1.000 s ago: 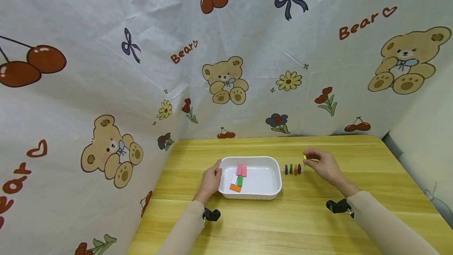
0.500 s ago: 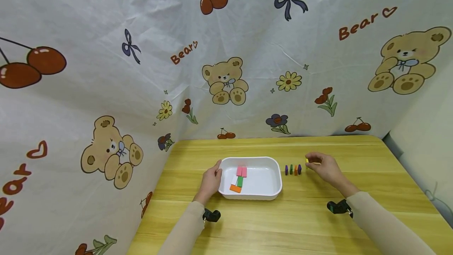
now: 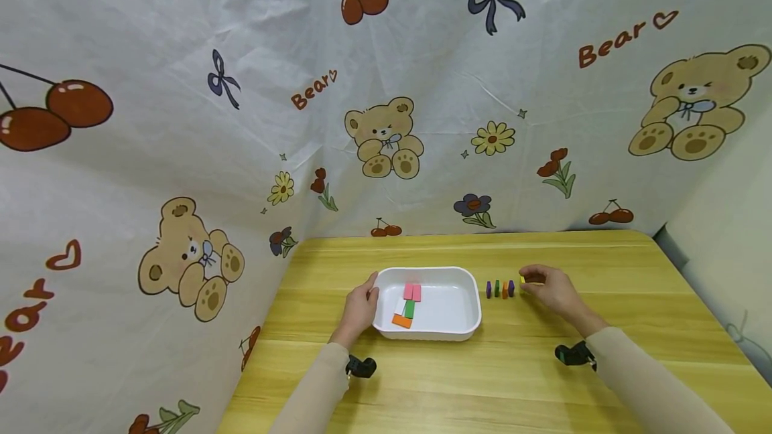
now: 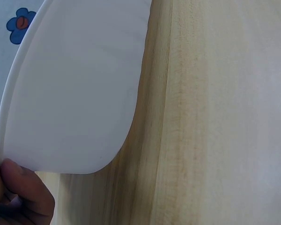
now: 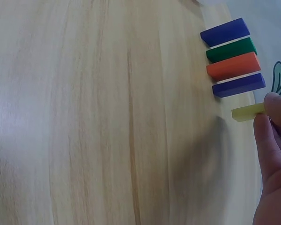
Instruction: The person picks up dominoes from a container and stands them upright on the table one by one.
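My right hand pinches a yellow domino block upright between thumb and fingertips, at the right end of a row of standing blocks. That row runs from a purple block through a green block and an orange block to a second purple block, the one closest to the yellow. My left hand grips the left rim of a white tray, thumb and fingers at its edge. Its fingers below the rim are partly hidden in the head view.
Inside the tray lie pink blocks, a white block, a green block and an orange block. The wooden table meets a bear-printed cloth at its back and left.
My right hand has lowered with the yellow block towards the table, shifting slightly right, then a little back left. The left hand and the tray have stayed in place.
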A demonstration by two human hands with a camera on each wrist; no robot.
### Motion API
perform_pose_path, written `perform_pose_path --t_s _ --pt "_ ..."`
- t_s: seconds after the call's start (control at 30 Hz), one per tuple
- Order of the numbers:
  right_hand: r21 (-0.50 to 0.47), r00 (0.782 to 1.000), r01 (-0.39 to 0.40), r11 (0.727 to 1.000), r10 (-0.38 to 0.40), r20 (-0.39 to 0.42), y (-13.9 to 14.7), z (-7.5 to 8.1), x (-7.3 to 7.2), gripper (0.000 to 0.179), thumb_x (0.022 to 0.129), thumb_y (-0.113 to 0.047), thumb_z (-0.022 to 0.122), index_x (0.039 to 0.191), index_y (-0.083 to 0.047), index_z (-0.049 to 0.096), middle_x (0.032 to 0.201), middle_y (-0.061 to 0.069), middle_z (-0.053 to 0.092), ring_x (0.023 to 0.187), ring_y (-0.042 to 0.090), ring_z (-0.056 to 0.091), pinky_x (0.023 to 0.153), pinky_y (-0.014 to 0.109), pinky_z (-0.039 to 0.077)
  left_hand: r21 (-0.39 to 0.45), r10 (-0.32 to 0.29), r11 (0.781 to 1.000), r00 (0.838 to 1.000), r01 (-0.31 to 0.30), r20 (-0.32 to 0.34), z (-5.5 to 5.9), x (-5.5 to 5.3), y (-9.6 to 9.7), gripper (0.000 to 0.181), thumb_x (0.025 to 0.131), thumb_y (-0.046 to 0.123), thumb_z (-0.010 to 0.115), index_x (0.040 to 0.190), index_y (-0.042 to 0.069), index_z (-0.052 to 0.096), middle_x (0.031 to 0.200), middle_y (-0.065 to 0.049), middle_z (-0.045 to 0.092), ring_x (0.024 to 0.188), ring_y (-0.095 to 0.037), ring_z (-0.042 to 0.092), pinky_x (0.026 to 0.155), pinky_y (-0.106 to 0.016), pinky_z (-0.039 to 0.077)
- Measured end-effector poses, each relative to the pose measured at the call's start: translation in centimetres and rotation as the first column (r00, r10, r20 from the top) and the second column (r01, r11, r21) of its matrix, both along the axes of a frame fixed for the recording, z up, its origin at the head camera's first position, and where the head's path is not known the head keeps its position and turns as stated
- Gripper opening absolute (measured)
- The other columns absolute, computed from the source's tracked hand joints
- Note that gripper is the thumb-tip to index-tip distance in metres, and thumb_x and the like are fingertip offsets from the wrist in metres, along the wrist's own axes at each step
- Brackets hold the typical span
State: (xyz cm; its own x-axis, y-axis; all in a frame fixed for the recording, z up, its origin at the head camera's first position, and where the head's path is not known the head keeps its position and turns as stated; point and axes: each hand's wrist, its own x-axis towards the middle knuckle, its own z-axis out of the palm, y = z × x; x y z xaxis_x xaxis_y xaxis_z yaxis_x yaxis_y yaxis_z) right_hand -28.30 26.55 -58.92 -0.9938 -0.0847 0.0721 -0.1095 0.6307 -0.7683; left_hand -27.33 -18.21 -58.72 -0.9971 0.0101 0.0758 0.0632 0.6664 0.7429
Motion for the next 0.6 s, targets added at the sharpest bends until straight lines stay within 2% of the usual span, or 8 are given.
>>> perform_pose_path --t_s 0.13,0.2,0.23,0.43,0.47,0.6 --pt "0.008 1.0 0.007 1.0 -0.007 0.001 -0.31 -0.09 0.12 0.031 0.097 -0.007 0.071 0.125 0.005 0.067 0.122 0.027 0.069 0.112 0.043 0.067 0.09 0.052 0.058 0.0 -0.001 1.0 1.0 0.001 0.004 0.13 -0.03 0.09 0.046 0.109 0.017 0.052 0.155 0.012 0.048 0.125 -0.023 0.07 0.078 -0.016 0.056 0.065 -0.026 0.05" --pt "0.015 1.0 0.01 1.0 -0.01 -0.002 -0.42 -0.12 0.21 0.031 0.097 -0.007 0.071 0.125 0.005 0.067 0.122 0.027 0.069 0.111 0.043 0.067 0.092 0.054 0.057 0.0 -0.001 1.0 1.0 0.001 0.003 0.26 -0.02 0.16 0.046 0.109 0.018 0.051 0.155 0.012 0.048 0.123 -0.023 0.07 0.074 -0.016 0.054 0.063 -0.025 0.049" --pt "0.017 1.0 0.013 1.0 -0.013 -0.001 -0.42 -0.14 0.26 0.03 0.096 -0.007 0.071 0.125 0.005 0.067 0.122 0.027 0.069 0.111 0.043 0.067 0.092 0.055 0.057 0.001 -0.002 1.0 1.0 0.002 0.007 0.31 -0.02 0.18 0.046 0.109 0.018 0.051 0.155 0.012 0.048 0.116 -0.022 0.071 0.072 -0.016 0.053 0.061 -0.025 0.048" --pt "0.02 1.0 0.01 1.0 -0.01 0.001 -0.29 -0.59 0.31 0.031 0.097 -0.006 0.07 0.125 0.005 0.066 0.122 0.027 0.069 0.111 0.044 0.067 0.094 0.057 0.056 0.01 0.003 1.0 1.0 -0.003 0.024 0.27 0.06 0.15 0.047 0.109 0.019 0.051 0.156 0.014 0.047 0.125 -0.02 0.07 0.072 -0.014 0.052 0.061 -0.024 0.047" --pt "0.022 1.0 0.011 1.0 -0.011 -0.001 -0.29 -0.68 0.27 0.031 0.097 -0.006 0.07 0.125 0.005 0.067 0.122 0.027 0.069 0.111 0.044 0.067 0.094 0.057 0.056 0.011 0.003 1.0 1.0 -0.003 0.022 0.25 0.06 0.13 0.047 0.109 0.018 0.051 0.156 0.013 0.047 0.132 -0.021 0.068 0.074 -0.015 0.053 0.062 -0.024 0.048" --pt "0.025 1.0 0.008 1.0 -0.008 0.001 -0.37 -0.82 0.13 0.03 0.097 -0.005 0.07 0.125 0.004 0.067 0.122 0.026 0.07 0.111 0.043 0.067 0.095 0.058 0.055 0.014 0.006 1.0 1.0 -0.006 0.014 0.17 0.04 0.06 0.047 0.109 0.018 0.052 0.155 0.013 0.048 0.136 -0.02 0.066 0.078 -0.015 0.055 0.063 -0.023 0.049"
